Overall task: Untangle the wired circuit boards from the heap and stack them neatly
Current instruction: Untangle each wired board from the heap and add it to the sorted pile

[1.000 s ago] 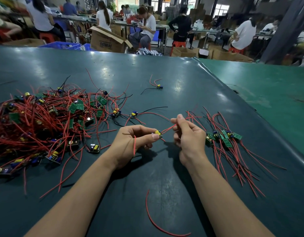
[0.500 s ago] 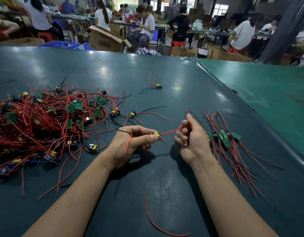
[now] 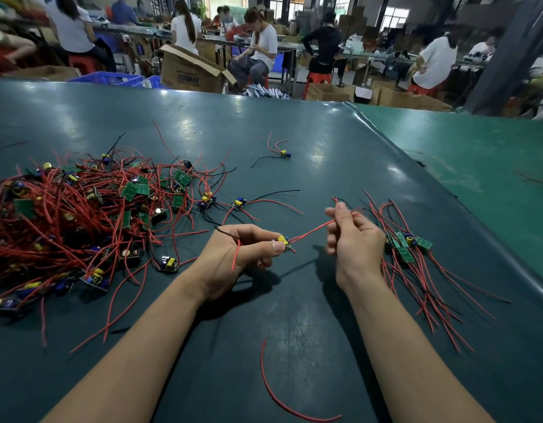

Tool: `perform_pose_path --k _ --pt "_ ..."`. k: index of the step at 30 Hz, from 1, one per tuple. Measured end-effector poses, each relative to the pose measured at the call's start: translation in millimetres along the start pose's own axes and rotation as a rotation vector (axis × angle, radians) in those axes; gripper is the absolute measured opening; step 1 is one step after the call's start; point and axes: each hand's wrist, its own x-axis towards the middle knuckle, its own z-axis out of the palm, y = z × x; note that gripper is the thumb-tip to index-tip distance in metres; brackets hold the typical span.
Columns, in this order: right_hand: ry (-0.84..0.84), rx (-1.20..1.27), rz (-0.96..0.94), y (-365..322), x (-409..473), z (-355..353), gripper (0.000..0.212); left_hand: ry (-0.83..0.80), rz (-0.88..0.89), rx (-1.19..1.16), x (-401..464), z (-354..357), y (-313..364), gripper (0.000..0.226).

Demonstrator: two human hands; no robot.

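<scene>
Red wires dominate the far left, where a tangled heap [image 3: 78, 215] of wired circuit boards is spread over the dark teal tabletop [image 3: 294, 315]. Small green boards and yellow and blue components are seen among the red and black leads. At the near right edge of the heap, a single board with a yellow part [image 3: 169, 264] is lying flat, and just beyond it two more loose boards [image 3: 207, 201] and [image 3: 239, 203] are set apart from the mass. Farther back, one small board with red and black leads [image 3: 284, 153] is lying alone.

Toward the middle, the left hand [image 3: 233, 254] is curled, and a small board with a yellow component [image 3: 284, 242] is pinched between its thumb and fingers; a short red lead is seen hanging across the palm. From that board a red wire [image 3: 311, 232] is stretched up to the right hand [image 3: 354, 239], whose fingers are curled around it, thumb raised.

Near the front edge, one loose red wire [image 3: 279, 398] is lying curved on the tabletop between the forearms.

Just beside the right hand, on its right, a sorted stack [image 3: 407, 244] of green boards is laid together, its red and black leads fanned toward the near right. A lighter green surface [image 3: 478, 166] is joined at the far right.
</scene>
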Motion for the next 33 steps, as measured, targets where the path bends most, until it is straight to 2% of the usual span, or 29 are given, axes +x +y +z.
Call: perform_pose_path --k 3,7,12,14,17,19,20,24,29,33 --pt "0.029 -0.146 -0.132 2 -1 0 0.017 -0.006 -0.003 -0.009 0 0 0 0.011" --pt "0.022 -0.152 -0.092 2 0 -3 0.016 -0.011 -0.009 -0.009 0 -1 -1 0.013" --pt "-0.015 -0.027 0.006 -1 0 -3 0.014 0.025 -0.001 -0.047 0 -1 -2 0.014" --pt "-0.092 0.038 0.127 -2 -1 0 0.020 0.075 0.025 -0.107 2 0 -4 0.014" --pt "-0.350 -0.056 0.305 -1 -9 5 0.047 0.120 0.055 -0.132 3 -1 -6 0.015" --pt "-0.483 -0.101 0.304 3 -17 8 0.033 0.112 0.054 -0.106 3 -1 -6 0.018" --pt "-0.492 -0.090 0.280 5 -20 10 0.022 0.108 0.052 -0.084 3 -1 -6 0.020" --pt "-0.407 -0.029 0.174 5 -21 14 0.019 0.111 0.057 -0.029 2 -2 -6 0.021" --pt "-0.071 0.139 0.114 -8 -2 0 0.024 0.058 0.029 -0.060 0 -1 -4 0.017" --pt "0.004 0.232 0.143 -7 1 1 0.034 0.059 0.020 -0.085 1 -3 -4 0.011"
